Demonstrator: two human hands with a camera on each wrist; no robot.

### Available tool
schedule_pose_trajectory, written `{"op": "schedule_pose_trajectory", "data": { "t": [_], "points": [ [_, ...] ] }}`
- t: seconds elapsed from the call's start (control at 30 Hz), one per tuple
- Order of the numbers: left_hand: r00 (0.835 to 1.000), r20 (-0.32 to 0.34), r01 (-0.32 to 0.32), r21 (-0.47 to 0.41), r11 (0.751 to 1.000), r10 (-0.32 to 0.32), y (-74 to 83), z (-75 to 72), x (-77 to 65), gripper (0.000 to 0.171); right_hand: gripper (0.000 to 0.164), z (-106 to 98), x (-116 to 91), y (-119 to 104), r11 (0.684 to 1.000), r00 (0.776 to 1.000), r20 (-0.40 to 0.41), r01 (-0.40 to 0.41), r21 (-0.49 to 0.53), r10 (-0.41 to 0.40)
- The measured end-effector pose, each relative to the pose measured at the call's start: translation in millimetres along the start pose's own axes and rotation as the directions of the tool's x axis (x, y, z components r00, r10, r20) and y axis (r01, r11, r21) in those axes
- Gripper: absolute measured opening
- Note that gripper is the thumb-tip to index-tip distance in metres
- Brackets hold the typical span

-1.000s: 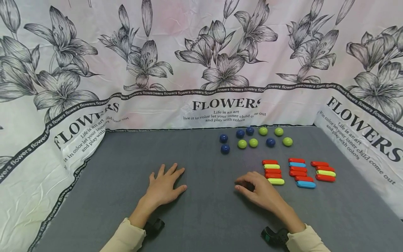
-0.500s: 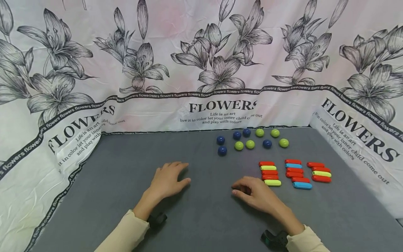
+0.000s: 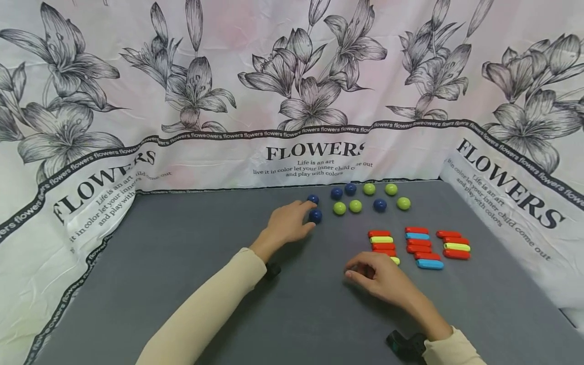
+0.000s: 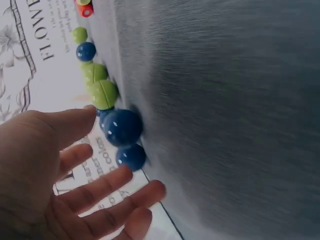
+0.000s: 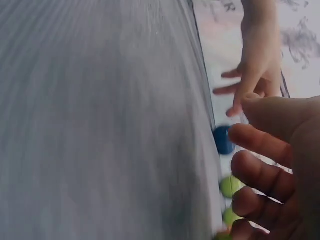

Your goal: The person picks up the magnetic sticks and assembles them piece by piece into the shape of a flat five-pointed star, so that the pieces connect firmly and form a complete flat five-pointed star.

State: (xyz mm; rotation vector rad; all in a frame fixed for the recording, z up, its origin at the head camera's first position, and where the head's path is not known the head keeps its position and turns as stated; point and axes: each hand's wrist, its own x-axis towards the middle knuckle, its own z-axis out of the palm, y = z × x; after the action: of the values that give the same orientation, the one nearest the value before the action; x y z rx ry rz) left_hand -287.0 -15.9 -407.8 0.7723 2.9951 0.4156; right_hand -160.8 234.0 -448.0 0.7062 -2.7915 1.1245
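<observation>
My left hand (image 3: 288, 223) reaches to the leftmost dark blue balls, its fingers spread and loosely bent. The nearer blue ball (image 3: 315, 216) lies between its thumb and fingers; in the left wrist view that blue ball (image 4: 123, 128) appears just past the fingertips, and nothing is gripped. Behind it, the farther blue ball (image 3: 313, 199) is partly covered by the fingers. My right hand (image 3: 380, 279) hovers low over the table with loosely curled fingers and holds nothing. It partly hides the left column of coloured sticks, including a yellow-green stick (image 3: 395, 261).
More blue balls and several green balls (image 3: 355, 206) lie along the back of the table (image 3: 191, 253). Short red, blue and yellow-green sticks, such as a blue stick (image 3: 430, 264), form three columns at right. A flower-printed cloth (image 3: 205, 162) rises behind.
My left hand has lifted from the table and moved forward and right to the leftmost blue balls. The right hand has stayed almost in place. The whole view has shifted slightly.
</observation>
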Motion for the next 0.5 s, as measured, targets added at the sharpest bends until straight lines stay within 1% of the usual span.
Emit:
{"op": "schedule_pose_trajectory", "data": {
  "t": [0.13, 0.23, 0.37, 0.43, 0.5],
  "points": [
    [0.997, 0.059, 0.044, 0.052, 0.998, -0.047, 4.7, -0.4, 12.9, 0.056, 0.013, -11.0, -4.6, 6.2, 0.998, 0.993, -0.112, -0.028, -0.063, 0.021],
    [0.996, 0.076, 0.047, 0.085, 0.995, -0.053, 4.4, 2.6, 15.7, 0.052, 0.016, -18.1, -8.2, 11.7, 0.995, 0.984, -0.177, -0.027, -0.100, 0.009],
    [0.997, 0.072, 0.010, 0.104, 0.995, -0.017, 1.7, 7.8, 10.0, 0.036, 0.016, -24.6, -12.1, 18.9, 0.988, 0.972, -0.234, -0.048, -0.145, 0.013],
    [0.998, 0.068, -0.005, 0.096, 0.995, -0.002, -0.8, 10.6, 3.9, 0.029, 0.016, -27.3, -14.3, 22.3, 0.981, 0.966, -0.256, -0.072, -0.181, 0.024],
    [0.997, 0.073, -0.011, 0.077, 0.997, 0.005, -3.9, 12.1, -4.3, 0.026, 0.018, -29.7, -17.0, 26.0, 0.971, 0.961, -0.276, -0.093, -0.221, 0.029]
  ]
}}
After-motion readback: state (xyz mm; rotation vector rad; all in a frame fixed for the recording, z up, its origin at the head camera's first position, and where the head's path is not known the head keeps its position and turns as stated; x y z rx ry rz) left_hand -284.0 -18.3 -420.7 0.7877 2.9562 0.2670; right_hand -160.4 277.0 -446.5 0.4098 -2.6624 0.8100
